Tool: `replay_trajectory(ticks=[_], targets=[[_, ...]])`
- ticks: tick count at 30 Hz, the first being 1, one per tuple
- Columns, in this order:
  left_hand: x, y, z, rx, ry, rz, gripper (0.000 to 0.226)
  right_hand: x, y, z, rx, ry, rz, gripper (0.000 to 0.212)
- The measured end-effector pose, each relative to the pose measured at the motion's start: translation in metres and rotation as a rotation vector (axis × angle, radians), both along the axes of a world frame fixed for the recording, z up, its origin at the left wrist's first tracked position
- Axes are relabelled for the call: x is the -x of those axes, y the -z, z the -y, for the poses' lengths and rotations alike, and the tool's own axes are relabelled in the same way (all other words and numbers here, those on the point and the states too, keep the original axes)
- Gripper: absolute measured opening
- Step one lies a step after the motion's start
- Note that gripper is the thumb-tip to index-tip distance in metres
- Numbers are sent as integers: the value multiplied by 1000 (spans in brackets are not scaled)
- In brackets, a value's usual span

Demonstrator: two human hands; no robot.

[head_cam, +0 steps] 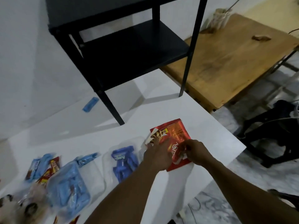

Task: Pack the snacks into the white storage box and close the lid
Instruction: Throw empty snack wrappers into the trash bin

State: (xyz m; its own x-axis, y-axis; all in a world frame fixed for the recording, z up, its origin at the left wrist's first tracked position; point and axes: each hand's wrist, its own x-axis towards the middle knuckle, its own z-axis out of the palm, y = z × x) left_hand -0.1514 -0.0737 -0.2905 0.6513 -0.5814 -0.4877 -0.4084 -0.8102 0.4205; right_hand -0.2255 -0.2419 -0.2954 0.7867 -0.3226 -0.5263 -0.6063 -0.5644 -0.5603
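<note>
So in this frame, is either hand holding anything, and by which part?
Both hands are on the flat red foil snack pouch lying on the white table: left hand on its left side, right hand pinching its lower right edge.

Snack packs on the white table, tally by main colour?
Counting only packs that can be told apart:
Red: 3 (big pouch under both hands, two small wrappers)
Blue: 6, from lone bar to bag
Total: 9; bottom-left corner too blurred.
</note>
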Motion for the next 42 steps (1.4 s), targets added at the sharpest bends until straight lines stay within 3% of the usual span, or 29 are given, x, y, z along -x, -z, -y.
replay_trajectory(ticks=[3,7,11,14,17,21,27,31,36,42], targets=[[-11,14,4,-144,-5,62,71,-8,4,11,-22,8,44,20],[-20,8,16,-219,-37,122,82,-17,12,16,119,-95,69,22],[-41,13,17,-235,-187,124,97,-13,22,17,328,-245,20,45],[-52,16,10,-280,-225,171,106,-6,32,22,465,-244,20,54],[-53,15,13,-236,-218,215,98,-3,40,34,558,-169,31,59],[-53,16,34,-248,-133,140,85,-11,48,50,489,-265,46,76],[-54,23,44,-208,-323,184,45,-6,63,43,515,-235,60,73],[-42,26,27,-111,-307,340,14,-2,59,35,556,-117,173,51],[-37,12,19,102,-232,406,18,5,53,25,499,-53,208,43],[-59,-49,-18,253,-239,586,25,-37,-11,15,441,-128,308,44]])
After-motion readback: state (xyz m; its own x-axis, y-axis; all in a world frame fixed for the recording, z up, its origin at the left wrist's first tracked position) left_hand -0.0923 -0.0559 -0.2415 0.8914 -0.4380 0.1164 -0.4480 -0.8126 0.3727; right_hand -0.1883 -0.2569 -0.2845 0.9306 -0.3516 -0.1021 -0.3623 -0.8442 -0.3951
